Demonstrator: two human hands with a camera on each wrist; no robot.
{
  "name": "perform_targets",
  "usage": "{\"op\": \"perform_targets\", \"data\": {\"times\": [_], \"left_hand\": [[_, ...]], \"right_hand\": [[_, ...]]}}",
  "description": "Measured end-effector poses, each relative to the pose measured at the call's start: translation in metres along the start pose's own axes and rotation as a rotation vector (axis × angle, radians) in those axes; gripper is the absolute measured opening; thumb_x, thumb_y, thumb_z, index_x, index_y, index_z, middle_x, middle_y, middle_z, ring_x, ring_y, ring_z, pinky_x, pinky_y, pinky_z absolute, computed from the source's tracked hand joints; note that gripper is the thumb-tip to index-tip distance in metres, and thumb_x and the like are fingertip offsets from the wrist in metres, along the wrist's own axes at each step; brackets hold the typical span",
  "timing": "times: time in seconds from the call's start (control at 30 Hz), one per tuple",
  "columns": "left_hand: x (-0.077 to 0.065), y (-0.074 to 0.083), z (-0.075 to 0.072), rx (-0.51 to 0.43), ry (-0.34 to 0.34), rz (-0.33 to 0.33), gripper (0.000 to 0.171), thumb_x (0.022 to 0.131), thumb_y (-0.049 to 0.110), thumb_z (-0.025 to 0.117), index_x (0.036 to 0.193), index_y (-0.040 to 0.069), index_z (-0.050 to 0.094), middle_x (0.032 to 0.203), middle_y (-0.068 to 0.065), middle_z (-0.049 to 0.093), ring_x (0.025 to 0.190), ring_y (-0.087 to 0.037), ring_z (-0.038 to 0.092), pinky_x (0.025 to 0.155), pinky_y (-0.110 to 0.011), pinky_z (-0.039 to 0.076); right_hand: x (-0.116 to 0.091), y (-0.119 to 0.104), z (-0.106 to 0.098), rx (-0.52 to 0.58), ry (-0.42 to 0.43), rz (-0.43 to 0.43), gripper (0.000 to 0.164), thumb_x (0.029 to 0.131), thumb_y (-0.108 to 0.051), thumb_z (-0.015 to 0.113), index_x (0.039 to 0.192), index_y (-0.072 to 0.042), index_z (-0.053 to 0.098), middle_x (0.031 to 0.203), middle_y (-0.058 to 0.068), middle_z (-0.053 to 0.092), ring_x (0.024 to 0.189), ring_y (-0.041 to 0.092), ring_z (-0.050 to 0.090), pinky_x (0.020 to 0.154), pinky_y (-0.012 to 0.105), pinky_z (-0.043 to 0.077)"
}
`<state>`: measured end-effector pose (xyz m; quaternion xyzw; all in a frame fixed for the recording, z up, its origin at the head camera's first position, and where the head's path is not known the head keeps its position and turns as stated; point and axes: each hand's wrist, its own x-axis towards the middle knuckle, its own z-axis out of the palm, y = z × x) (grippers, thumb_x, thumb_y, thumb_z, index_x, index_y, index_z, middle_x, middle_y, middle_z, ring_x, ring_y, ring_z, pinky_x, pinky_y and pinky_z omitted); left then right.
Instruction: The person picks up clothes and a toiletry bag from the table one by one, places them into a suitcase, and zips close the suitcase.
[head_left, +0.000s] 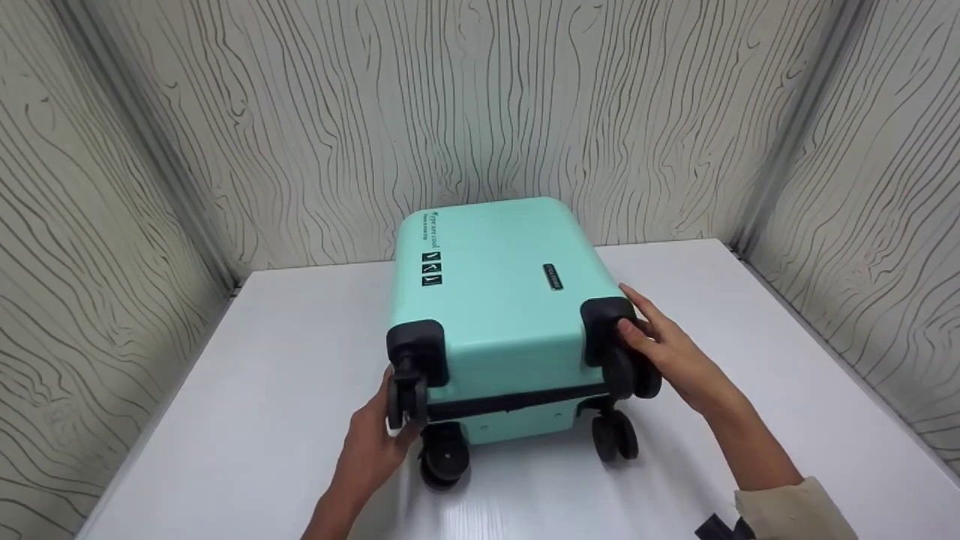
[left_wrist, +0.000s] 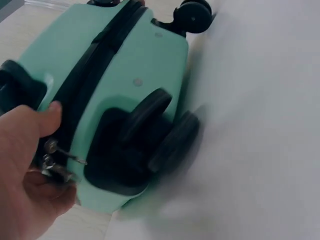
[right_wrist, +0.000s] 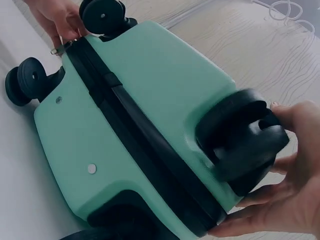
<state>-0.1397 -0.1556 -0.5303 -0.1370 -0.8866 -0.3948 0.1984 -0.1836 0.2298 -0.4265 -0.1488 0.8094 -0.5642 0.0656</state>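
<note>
A mint-green hard-shell suitcase (head_left: pixel 495 300) lies tilted on the white table, its wheeled end toward me. Black caster wheels (head_left: pixel 445 456) sit at its corners, and a dark zipper band (right_wrist: pixel 135 135) runs around its middle. My left hand (head_left: pixel 375 446) grips the near left corner. In the left wrist view its thumb (left_wrist: pixel 50 119) lies on the zipper band, beside metal zipper pulls (left_wrist: pixel 59 162). At the near right corner my right hand (head_left: pixel 675 364) holds the suitcase, thumb by the upper wheel housing and fingers along the side. The suitcase's underside is hidden.
The white tabletop (head_left: pixel 300 337) extends around the suitcase. Wood-grain panels (head_left: pixel 315 135) stand behind it and on both sides. A white cord (right_wrist: pixel 287 11) shows at the top of the right wrist view. A small black object (head_left: pixel 716 527) appears by the right sleeve.
</note>
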Motion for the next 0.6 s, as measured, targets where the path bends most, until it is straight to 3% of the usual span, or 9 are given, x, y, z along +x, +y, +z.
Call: {"op": "perform_targets", "data": {"times": [0.17,0.37,0.43,0.6], "left_hand": [[0.003,0.002,0.004,0.068,0.124,-0.012,0.072,0.079,-0.001,0.067,0.143,0.008,0.035,0.094,-0.008,0.070,0.082,-0.012,0.064,0.070,-0.029,0.051],[0.003,-0.005,0.000,-0.004,0.138,-0.039,0.069,0.077,-0.006,0.067,0.140,0.007,0.041,0.105,-0.010,0.069,0.086,-0.011,0.062,0.071,-0.027,0.050],[0.002,-0.008,-0.001,-0.012,0.143,-0.039,0.069,0.076,-0.006,0.068,0.139,0.007,0.042,0.108,-0.011,0.068,0.084,-0.010,0.060,0.069,-0.026,0.049],[0.002,-0.016,-0.005,-0.008,0.133,-0.002,0.072,0.076,-0.002,0.072,0.140,0.010,0.042,0.098,-0.007,0.070,0.075,-0.009,0.056,0.066,-0.025,0.049]], "right_hand": [[-0.001,-0.003,0.011,0.029,0.038,-0.030,0.060,0.100,-0.037,0.037,0.151,-0.022,0.009,0.151,0.019,0.021,0.134,0.035,0.028,0.107,0.053,0.024],[-0.007,-0.002,0.023,0.065,0.074,-0.067,0.058,0.101,-0.042,0.025,0.151,-0.015,0.011,0.155,0.012,0.012,0.140,0.028,0.008,0.110,0.058,0.008],[-0.009,-0.002,0.027,0.048,0.072,-0.061,0.060,0.100,-0.046,0.023,0.151,-0.016,0.009,0.155,0.011,0.010,0.141,0.029,0.007,0.110,0.060,0.009],[-0.010,0.003,0.023,-0.007,0.065,-0.024,0.058,0.098,-0.053,0.014,0.150,-0.027,0.013,0.152,0.014,0.022,0.136,0.036,0.027,0.102,0.061,0.029]]}}
